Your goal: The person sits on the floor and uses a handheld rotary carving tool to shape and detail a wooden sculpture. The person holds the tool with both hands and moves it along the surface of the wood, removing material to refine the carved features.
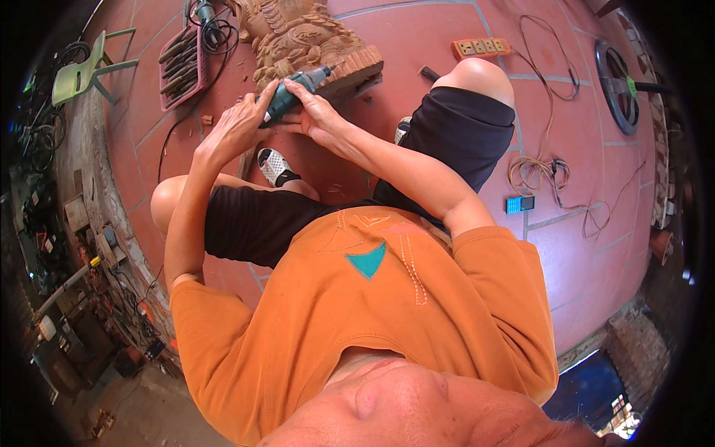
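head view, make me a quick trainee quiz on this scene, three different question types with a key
1. True or false: both the left hand and the right hand are on the green power tool.
2. Which lies nearest the blue phone? a) the green chair b) the coiled cable c) the pink basket
3. What colour is the socket strip on the floor?

Key:
1. True
2. b
3. Orange
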Motion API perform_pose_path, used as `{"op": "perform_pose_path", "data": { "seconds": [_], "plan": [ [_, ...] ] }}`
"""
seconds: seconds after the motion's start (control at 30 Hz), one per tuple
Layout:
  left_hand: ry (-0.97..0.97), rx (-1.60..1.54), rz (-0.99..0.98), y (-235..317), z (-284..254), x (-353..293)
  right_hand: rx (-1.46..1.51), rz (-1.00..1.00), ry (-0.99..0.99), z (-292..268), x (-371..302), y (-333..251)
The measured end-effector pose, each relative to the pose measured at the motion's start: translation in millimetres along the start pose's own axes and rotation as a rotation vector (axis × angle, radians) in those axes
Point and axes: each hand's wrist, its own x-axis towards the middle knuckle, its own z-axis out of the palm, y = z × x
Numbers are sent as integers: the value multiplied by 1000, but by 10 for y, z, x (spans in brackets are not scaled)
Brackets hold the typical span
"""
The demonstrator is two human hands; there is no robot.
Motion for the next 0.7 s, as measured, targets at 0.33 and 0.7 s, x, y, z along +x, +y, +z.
{"op": "perform_pose_path", "data": {
  "seconds": [0.33, 0.7],
  "plan": [
    [-22, -38, 20, 34, 19, -41, -13, 36, 23, -31, -102, 41],
    [-40, -60, 41, 63, 5, -89, 7, 41, 21, -18, -204, 64]
  ]
}}
